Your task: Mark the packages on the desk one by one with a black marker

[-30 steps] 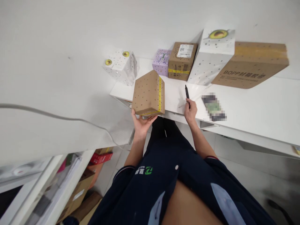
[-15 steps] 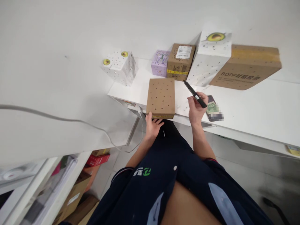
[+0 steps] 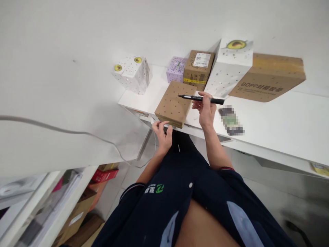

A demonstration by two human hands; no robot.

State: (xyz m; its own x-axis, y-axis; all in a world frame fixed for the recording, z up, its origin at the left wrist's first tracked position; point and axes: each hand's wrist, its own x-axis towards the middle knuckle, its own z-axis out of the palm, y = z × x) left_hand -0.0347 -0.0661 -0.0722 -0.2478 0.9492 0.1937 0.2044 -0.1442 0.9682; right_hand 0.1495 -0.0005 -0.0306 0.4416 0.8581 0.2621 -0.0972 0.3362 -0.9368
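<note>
A flat brown cardboard box (image 3: pixel 176 103) with dark dots on its top lies askew at the front edge of the white table. My left hand (image 3: pixel 163 134) is at the box's near side, fingers apart and not wrapped round it; whether the fingertips touch the cardboard I cannot tell. Gripped in my right hand (image 3: pixel 206 109) is a black marker pen (image 3: pixel 194 98), held almost level. Its narrow tip points left above the box top. The right hand is beside the box's right edge. To the right of that hand lies a phone (image 3: pixel 230 120), partly blurred out.
Along the wall stand a purple box (image 3: pixel 176 69), a small taped carton (image 3: pixel 198 70), a tall white avocado box (image 3: pixel 229 65) and a big brown carton (image 3: pixel 275 77). Another white avocado box (image 3: pixel 136 75) is at the left end of the table (image 3: pixel 290 120). A cable (image 3: pixel 77 131) hangs at left.
The box has turned clockwise, its far end now further right. My right hand has moved left, swinging the marker pen level over the box. My left hand's fingers have shifted along the near edge.
</note>
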